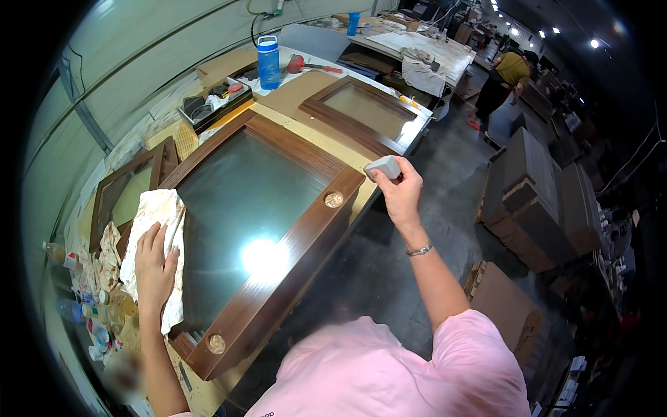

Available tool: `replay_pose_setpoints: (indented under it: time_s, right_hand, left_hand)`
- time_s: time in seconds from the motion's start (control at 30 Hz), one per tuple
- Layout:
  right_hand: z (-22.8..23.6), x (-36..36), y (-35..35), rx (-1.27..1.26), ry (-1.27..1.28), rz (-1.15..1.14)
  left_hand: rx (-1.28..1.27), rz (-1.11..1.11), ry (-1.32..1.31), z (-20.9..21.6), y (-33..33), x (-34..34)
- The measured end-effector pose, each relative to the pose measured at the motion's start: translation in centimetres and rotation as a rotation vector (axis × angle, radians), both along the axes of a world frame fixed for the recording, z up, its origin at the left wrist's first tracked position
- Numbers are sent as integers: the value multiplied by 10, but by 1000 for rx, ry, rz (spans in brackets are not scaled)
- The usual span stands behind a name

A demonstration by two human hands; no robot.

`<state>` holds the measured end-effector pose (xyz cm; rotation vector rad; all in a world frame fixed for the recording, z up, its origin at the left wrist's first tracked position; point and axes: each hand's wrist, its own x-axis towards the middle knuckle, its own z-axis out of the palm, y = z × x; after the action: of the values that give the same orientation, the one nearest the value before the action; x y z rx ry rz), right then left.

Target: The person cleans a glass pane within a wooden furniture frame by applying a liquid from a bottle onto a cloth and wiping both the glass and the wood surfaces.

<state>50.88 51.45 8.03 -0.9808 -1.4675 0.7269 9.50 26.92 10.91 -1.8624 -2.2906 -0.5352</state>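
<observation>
A brown wooden cabinet door (306, 267) with a glass pane (236, 201) lies on the workbench before me. Two round hinge holes are cut in its near right side rail. My right hand (403, 194) is raised by the door's right corner, its fingers and thumb closed round a grey sanding block (383, 167). On the left, my left hand (154, 267) lies with fingers stretched out on a stained white cloth (163, 208), which covers part of the door's left side. What is under the cloth cannot be seen.
Another framed glass door (361, 108) lies farther along the bench, and one more (128, 187) at the left. Bottles (118, 306) crowd the near left. A blue water bottle (268, 62) stands beside a tool tray (215, 104). A person (507, 80) bends over at far right, beyond stacked panels (542, 194).
</observation>
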Motion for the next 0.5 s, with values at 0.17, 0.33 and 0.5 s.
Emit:
replay_pose_setpoints:
  time_s: [0.17, 0.33, 0.5]
  right_hand:
    - [-4, -21, -49, 5, -160, 144]
    - [27, -34, -80, 210, -235, 217]
    - [13, -10, -20, 114, -257, -31]
  left_hand:
    - [8, 2, 3, 2, 1, 2]
    - [17, -6, 7, 1, -6, -2]
    - [51, -35, 19, -1, 5, 2]
